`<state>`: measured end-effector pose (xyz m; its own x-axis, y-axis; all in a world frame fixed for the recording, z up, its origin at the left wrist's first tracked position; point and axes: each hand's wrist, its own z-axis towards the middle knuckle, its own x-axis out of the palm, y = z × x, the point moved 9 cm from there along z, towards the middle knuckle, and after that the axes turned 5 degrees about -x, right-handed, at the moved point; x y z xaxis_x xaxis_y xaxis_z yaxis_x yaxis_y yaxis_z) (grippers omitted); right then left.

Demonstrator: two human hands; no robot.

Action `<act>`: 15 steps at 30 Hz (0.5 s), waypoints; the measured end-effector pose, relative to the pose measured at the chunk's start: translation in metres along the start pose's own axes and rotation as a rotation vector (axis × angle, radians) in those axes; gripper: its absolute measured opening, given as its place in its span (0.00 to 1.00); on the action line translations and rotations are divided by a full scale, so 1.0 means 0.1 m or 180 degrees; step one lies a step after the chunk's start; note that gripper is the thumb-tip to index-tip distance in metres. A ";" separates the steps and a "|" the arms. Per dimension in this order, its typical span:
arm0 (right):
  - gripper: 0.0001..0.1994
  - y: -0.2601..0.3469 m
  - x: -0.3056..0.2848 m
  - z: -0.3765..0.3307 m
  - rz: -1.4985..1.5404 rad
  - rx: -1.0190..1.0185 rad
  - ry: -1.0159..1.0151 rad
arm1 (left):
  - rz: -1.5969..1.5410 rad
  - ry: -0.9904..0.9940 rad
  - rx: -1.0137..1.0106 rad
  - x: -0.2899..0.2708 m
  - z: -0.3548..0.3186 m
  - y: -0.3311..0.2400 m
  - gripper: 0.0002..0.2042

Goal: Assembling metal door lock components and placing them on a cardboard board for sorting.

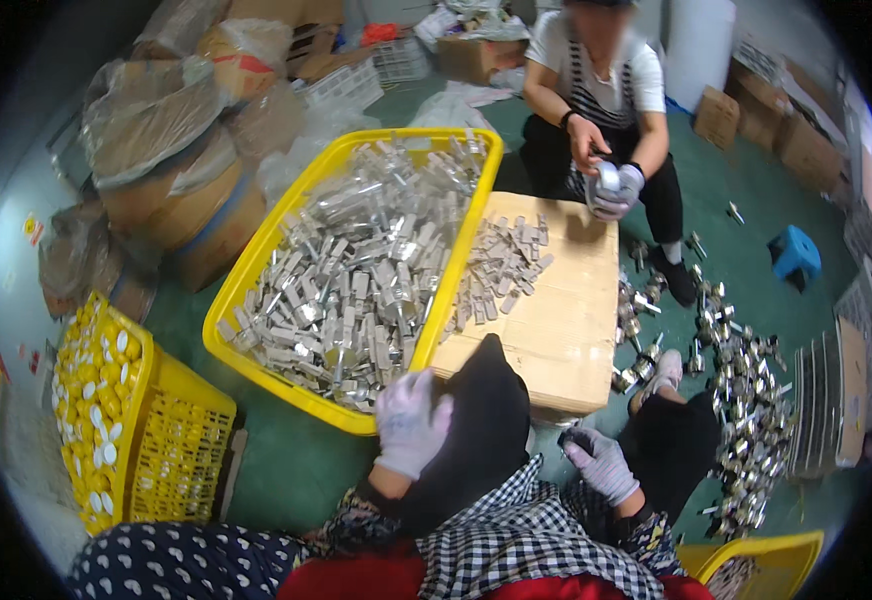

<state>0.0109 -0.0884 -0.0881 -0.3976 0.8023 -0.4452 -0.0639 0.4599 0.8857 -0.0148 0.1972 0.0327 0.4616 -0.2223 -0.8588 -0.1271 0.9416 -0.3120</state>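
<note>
My left hand [411, 425], in a pale knitted glove, is at the near right corner of the yellow tub [346, 418]. Its thumb stands apart from the fingers, and nothing shows in it. Many metal parts [341, 295] with flat grey ends and thin rods fill the tub, some under clear plastic. Over my lap, my right hand [606, 470], gloved too, has its fingers closed around a small dark piece [578, 438] whose kind I cannot make out. Small flat metal pieces [501, 265] lie loose on the cardboard box [566, 330] beside the tub.
Across the box sits another person [606, 90], a silvery round thing in their gloved hand. Metal fittings [751, 420] are heaped on the green floor to the right, near a blue stool [794, 252]. A yellow crate [181, 415] of yellow-and-white pieces stands left. Wrapped cartons [181, 170] stand behind.
</note>
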 end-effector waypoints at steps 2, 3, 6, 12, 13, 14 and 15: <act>0.25 0.07 -0.03 0.01 -0.0164 0.0021 0.0074 | 0.0054 0.0110 -0.0137 -0.02 -0.18 0.05 0.21; 0.25 0.22 -0.06 0.04 -0.0243 -0.0275 0.0102 | 0.0064 0.0138 -0.0145 -0.03 -0.19 0.05 0.20; 0.27 0.50 -0.20 0.13 -0.0874 -0.0344 0.0543 | -0.0634 -0.0257 0.0114 -0.05 -0.05 -0.16 0.20; 0.24 0.87 -1.25 0.07 -0.1006 -0.0692 -0.0572 | -0.3505 0.1440 -0.0425 0.50 0.77 -1.20 0.24; 0.24 0.83 -1.43 -0.05 -0.0998 -0.0802 -0.0927 | -0.3416 0.1655 -0.0449 0.63 0.94 -1.41 0.25; 0.23 0.74 -1.54 -0.17 -0.0814 -0.0910 -0.1171 | -0.3317 0.1836 -0.0483 0.73 1.11 -1.59 0.26; 0.23 0.62 -1.60 -0.28 -0.0767 -0.0671 -0.1217 | -0.3379 0.1946 -0.0572 0.87 1.28 -1.69 0.26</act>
<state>0.0446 -0.1993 0.0417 0.0128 0.7830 -0.6219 -0.3119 0.5941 0.7415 0.1590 0.0510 0.0622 -0.0699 -0.9811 -0.1805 -0.0814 0.1859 -0.9792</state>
